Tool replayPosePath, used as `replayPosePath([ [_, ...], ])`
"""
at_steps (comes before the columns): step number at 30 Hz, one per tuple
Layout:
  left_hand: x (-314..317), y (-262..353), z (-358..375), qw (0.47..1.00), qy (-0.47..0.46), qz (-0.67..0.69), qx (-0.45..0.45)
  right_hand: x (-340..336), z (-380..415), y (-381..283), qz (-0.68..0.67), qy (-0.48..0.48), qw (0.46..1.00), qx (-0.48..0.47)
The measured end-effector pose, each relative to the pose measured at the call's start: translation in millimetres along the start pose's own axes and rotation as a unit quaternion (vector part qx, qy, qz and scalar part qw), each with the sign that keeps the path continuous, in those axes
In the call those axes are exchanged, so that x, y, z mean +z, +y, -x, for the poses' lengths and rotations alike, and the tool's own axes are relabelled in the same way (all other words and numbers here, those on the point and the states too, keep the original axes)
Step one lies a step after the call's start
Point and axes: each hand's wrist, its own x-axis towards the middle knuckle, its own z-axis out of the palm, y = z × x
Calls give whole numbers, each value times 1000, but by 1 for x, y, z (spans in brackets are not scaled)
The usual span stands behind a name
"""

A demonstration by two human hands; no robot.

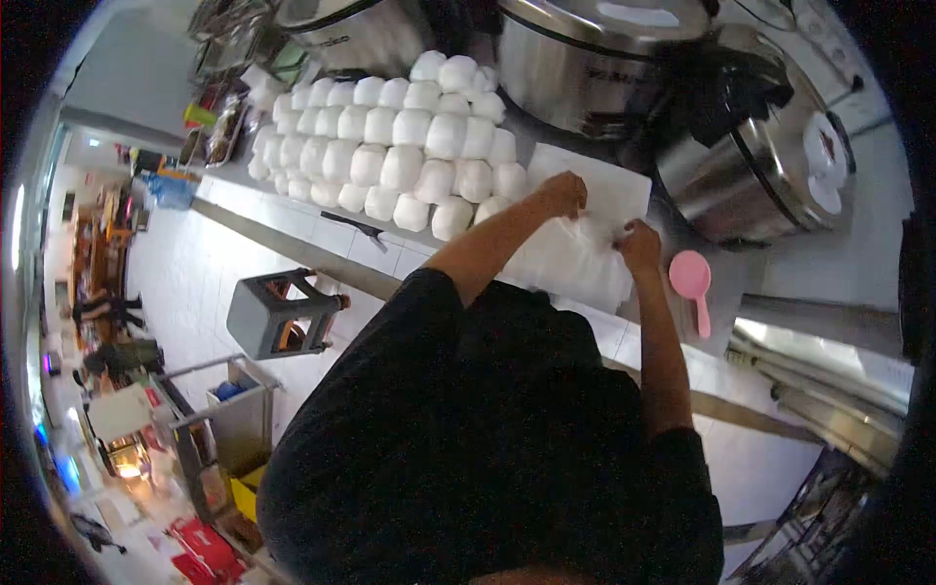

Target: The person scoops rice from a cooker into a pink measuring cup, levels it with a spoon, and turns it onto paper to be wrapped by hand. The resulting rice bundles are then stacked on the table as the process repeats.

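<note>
A steel kitchen counter (682, 255) ran across the upper half of the frame above a pale tiled floor. At upper centre, both hands worked a thin white plastic bag (575, 255) lying on a flat white board (624, 185). The left hand (564, 193) and the right hand (639, 244) each had fingers pinched on the film, seemingly parting its mouth; opening it further would call for a steady outward pull. The bag's long axis slanted from upper right to lower left. White wrapped round portions (390, 146) lay stacked at upper left, a large steel cooker (770, 166) at right, a pink plastic scoop (692, 285) below it.
</note>
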Motion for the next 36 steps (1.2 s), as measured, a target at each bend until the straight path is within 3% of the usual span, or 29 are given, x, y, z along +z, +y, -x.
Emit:
replayPosePath([
  [1,17,6,9,997,73,6,-8,9,2,9,34,27,997,-69],
  [2,38,11,14,989,144,11,-16,21,5,16,51,42,997,-42],
  [4,35,56,29,983,109,-97,-108,43,6,21,81,77,994,17],
  [5,44,57,29,981,96,-133,-103,36,4,15,93,65,993,-5],
  [7,23,86,34,971,99,-119,-183,11,-1,-1,122,42,990,-49],
  [10,67,46,1,965,129,-63,-219,-6,-13,-17,131,-30,991,-25],
  [13,14,65,24,977,45,-140,-156,12,-13,-12,162,51,982,-82],
  [14,21,62,20,974,69,-142,-164,18,-14,-7,151,38,985,-76],
  [17,47,55,18,955,149,-123,-224,2,-10,-23,132,10,988,-76],
  [18,42,50,-2,950,82,-23,-300,4,-13,-20,146,-10,986,-78],
  [19,55,40,2,963,163,-41,-211,11,-19,-13,163,-30,983,-78],
  [21,12,63,19,944,143,85,-285,28,-20,5,193,-21,976,-102],
  [23,18,48,11,951,108,10,-290,1,-11,-18,177,-22,975,-132],
  [25,1,66,31,951,111,-52,-283,-6,-12,-31,179,-64,980,-65],
  [28,56,39,-10,967,59,-131,-210,-13,-15,-38,184,-103,978,0],
  [31,58,55,-4,966,121,28,-226,-15,-15,-36,182,-112,977,-20],
  [34,57,73,16,953,156,94,-242,-17,-14,-34,183,-113,976,-42],
  [36,25,115,47,957,109,68,-261,-15,-13,-33,180,-98,978,-46],
])
